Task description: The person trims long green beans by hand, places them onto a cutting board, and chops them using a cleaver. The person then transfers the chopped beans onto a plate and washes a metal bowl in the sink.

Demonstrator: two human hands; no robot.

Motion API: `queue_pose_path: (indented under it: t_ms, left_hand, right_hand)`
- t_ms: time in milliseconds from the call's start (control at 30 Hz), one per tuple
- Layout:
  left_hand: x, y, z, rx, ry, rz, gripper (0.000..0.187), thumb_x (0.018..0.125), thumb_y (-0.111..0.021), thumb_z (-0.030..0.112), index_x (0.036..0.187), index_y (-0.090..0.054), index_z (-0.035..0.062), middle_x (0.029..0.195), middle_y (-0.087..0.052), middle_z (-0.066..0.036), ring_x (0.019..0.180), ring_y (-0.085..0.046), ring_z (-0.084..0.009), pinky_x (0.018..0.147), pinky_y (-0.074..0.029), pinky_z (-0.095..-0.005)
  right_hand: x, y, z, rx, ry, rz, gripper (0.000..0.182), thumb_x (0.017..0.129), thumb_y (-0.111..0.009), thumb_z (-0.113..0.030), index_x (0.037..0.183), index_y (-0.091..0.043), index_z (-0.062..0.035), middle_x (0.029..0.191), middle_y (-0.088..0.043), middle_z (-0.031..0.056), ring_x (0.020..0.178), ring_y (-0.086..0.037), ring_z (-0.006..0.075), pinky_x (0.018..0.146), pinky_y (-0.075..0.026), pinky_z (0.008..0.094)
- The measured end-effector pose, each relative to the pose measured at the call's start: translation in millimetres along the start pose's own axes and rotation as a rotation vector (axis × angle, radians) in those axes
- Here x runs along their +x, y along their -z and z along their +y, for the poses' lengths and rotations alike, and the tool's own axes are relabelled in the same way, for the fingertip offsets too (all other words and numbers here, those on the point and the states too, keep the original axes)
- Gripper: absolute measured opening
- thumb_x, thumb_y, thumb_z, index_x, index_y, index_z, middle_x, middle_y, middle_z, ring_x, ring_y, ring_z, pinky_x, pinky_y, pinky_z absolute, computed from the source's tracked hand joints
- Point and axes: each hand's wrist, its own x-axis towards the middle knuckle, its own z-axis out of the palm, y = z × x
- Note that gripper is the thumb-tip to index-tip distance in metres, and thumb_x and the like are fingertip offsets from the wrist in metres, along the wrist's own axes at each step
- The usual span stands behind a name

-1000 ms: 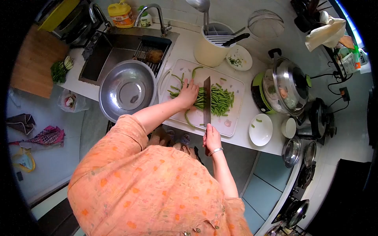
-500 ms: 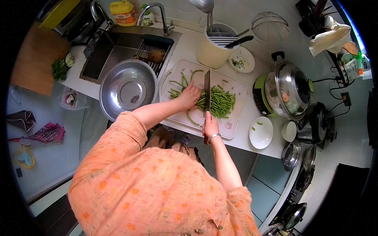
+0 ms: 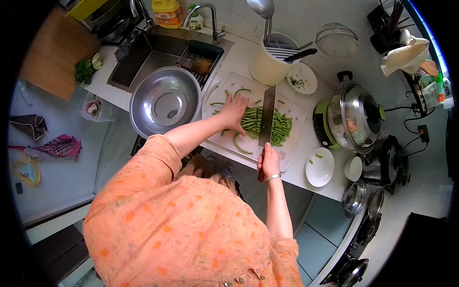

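Cut green beans (image 3: 283, 126) lie in a pile on the pale cutting board (image 3: 297, 106). My right hand (image 3: 270, 161) is closed round the handle of a cleaver (image 3: 267, 117), its broad blade standing across the pile with the edge pointing away from me. Left of the blade, my left hand (image 3: 233, 113) lies over the beans, fingers and thumb spread. Longer bean pieces stick out around its fingertips. One curved whole bean (image 3: 240, 145) rests near the board's front edge.
A large steel bowl (image 3: 138, 107) stands left of the board, beside the sink (image 3: 122, 71). To the right are a white bowl (image 3: 319, 178) with bean bits, a small cup (image 3: 353, 169) and a lidded steamer (image 3: 351, 119). Behind stand a utensil holder (image 3: 263, 69) and a plate (image 3: 311, 86).
My left hand has spread its fingers wide over the beans. The cleaver has turned, so more of its blade face shows. The whole view has shifted slightly.
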Motion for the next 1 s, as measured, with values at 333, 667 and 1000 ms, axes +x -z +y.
queue_pose_path:
  t_ms: [333,667,1000]
  left_hand:
    - [-14.3,-7.8,9.1,0.222,0.061,-0.093,0.121,0.041,-0.072,0.065,0.130,-0.030,-0.0064,0.131,-0.035,-0.022,0.130,-0.019,-0.0378,0.103,-0.012,-0.0575]
    - [-9.7,-35.1,-4.4,0.392,-0.115,-0.047,0.092,0.057,-0.066,0.056,0.119,-0.045,-0.0074,0.111,-0.049,-0.018,0.111,-0.041,-0.0333,0.097,-0.020,-0.0621]
    - [-7.7,-43.4,-6.0,0.420,-0.163,0.028,0.064,0.070,-0.058,0.039,0.115,-0.048,-0.0060,0.101,-0.051,-0.015,0.099,-0.045,-0.0277,0.098,-0.023,-0.0585]
  right_hand:
    - [-29.7,-17.3,15.2,-0.056,-0.077,-0.081,0.038,0.094,-0.036,-0.035,0.075,-0.045,-0.0033,0.050,-0.045,0.0033,0.036,-0.042,0.0122,0.035,-0.036,0.0259]
    - [-7.7,-13.7,-8.3,-0.133,-0.180,-0.167,0.049,0.092,-0.031,-0.047,0.075,-0.045,-0.0026,0.047,-0.044,0.0054,0.035,-0.043,0.0158,0.036,-0.038,0.0295]
    - [34.7,-45.0,12.0,-0.076,-0.166,-0.093,0.055,0.088,-0.034,-0.057,0.071,-0.040,-0.0052,0.047,-0.041,0.0050,0.033,-0.039,0.0158,0.034,-0.037,0.0301]
